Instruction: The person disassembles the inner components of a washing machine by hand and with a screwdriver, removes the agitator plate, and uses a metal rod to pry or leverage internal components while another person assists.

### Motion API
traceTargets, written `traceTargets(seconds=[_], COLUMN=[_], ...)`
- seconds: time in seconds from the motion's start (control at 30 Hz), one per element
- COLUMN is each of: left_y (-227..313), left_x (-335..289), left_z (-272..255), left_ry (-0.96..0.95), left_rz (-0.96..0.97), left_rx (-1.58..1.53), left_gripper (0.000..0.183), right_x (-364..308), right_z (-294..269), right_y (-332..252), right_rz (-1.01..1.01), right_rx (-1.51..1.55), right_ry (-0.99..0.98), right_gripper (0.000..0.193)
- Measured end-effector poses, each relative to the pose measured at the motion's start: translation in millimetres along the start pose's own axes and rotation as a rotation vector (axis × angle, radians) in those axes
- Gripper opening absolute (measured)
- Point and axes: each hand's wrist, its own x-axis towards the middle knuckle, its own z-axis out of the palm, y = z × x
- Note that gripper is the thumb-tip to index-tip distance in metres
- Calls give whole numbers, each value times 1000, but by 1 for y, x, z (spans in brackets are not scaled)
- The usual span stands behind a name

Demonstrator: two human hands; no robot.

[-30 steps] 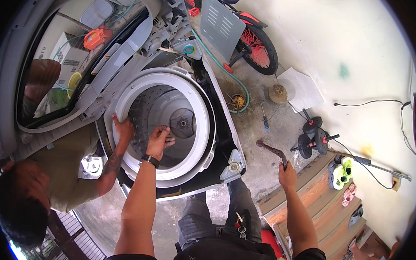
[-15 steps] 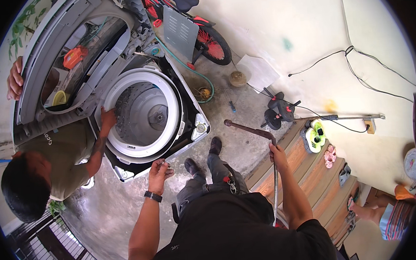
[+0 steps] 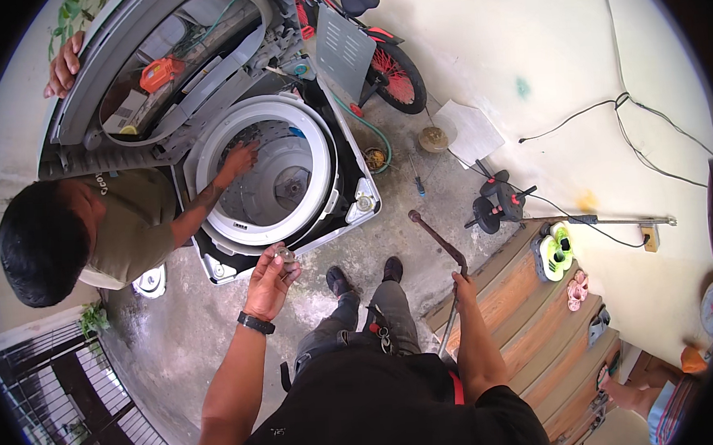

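My left hand [image 3: 266, 288], with a dark wristband, is raised by the near corner of a top-loading washing machine [image 3: 362, 210]. Its fingertips pinch a small shiny round part [image 3: 288, 263], whose exact kind I cannot make out. On the other side, my right hand [image 3: 464, 291] is closed around a long bent metal bar [image 3: 438, 239], rusty at its upper section, with a knobbed end pointing away from me. Across the opened machine, a co-worker's one hand [image 3: 64, 67] grips the edge of the raised grey lid [image 3: 115, 74]. Their other hand [image 3: 240, 159] reaches inside the drum [image 3: 277, 166].
Beyond the machine stand a bicycle [image 3: 397, 75] and a grey vented panel [image 3: 344, 50]. A screwdriver [image 3: 419, 185] lies on the concrete, near a black stand-like tool [image 3: 497, 203]. Wooden steps [image 3: 498, 312] with shoes rise at right; another person's legs [image 3: 627, 394] show there.
My view has shifted, and the bar sits lower and closer to me. The small part in my left fingers now shows better. The co-worker's hand has moved from the drum's rim further inside.
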Motion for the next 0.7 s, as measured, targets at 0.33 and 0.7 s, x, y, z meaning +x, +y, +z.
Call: traceTargets(seconds=[0.33, 0.7], left_y=[-85, -512], left_x=[66, 278], left_z=[139, 390], left_ry=[-102, -1076], left_rz=[68, 156], left_rx=[678, 1374], left_gripper=[49, 54], right_x=[62, 83], right_z=[-81, -218], right_y=[28, 61], right_rz=[203, 231], right_rx=[194, -135], right_ry=[49, 156], right_gripper=[21, 38])
